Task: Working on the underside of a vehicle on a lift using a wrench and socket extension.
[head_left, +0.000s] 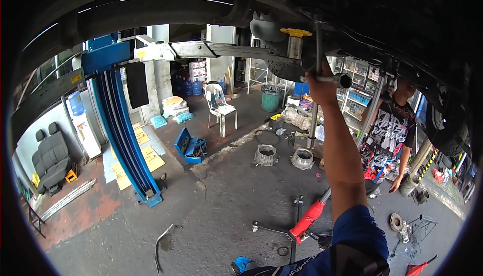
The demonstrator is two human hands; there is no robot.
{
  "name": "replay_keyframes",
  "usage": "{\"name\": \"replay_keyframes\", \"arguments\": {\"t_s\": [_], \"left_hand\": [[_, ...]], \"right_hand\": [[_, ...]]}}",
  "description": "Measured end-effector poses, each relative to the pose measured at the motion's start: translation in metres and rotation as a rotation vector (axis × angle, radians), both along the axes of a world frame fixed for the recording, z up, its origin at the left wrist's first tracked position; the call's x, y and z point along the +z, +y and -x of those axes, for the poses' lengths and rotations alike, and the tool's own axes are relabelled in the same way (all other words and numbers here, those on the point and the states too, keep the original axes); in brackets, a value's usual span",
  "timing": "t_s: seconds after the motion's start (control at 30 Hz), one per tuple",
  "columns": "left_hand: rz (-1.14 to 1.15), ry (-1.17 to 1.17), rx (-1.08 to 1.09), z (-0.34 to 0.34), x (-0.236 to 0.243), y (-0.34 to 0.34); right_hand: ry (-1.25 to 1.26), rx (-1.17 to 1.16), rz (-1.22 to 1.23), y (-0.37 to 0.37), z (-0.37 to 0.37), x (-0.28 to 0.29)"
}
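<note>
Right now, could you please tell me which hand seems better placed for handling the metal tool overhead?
The right, I would judge: the right hand is raised and wrapped around the metal tool, while the left hand is not in view.

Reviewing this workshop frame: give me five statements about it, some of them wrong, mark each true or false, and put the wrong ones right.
1. The right hand is raised and holds a metal tool with a round end. True.
2. The open toolbox on the floor is bright yellow. False: it is blue.
3. A white chair stands upright on the floor. True.
4. The red jack is left of the blue lift post in the picture. False: it is to the right of it.
5. The co-worker is at the left edge of the picture. False: the co-worker is on the right side.
</note>
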State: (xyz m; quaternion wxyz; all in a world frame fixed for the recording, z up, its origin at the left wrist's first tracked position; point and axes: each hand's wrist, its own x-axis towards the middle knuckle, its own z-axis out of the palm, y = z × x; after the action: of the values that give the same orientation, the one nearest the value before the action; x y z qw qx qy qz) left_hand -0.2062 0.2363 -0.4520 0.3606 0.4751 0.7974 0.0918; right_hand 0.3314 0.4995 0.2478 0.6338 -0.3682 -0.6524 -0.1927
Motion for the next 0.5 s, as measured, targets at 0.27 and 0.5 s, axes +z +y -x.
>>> {"name": "replay_keyframes", "arguments": {"t_s": [0.27,0.5], "left_hand": [[-0.411,-0.29,0.009,-0.099,0.131,0.106],[-0.805,-0.889,-0.593,-0.275,0.419,0.228]], "right_hand": [[0.147,0.62,0.024,0.009,-0.009,0.0],[0.333,1.665,0.175,0.052,0.012,-0.012]]}}
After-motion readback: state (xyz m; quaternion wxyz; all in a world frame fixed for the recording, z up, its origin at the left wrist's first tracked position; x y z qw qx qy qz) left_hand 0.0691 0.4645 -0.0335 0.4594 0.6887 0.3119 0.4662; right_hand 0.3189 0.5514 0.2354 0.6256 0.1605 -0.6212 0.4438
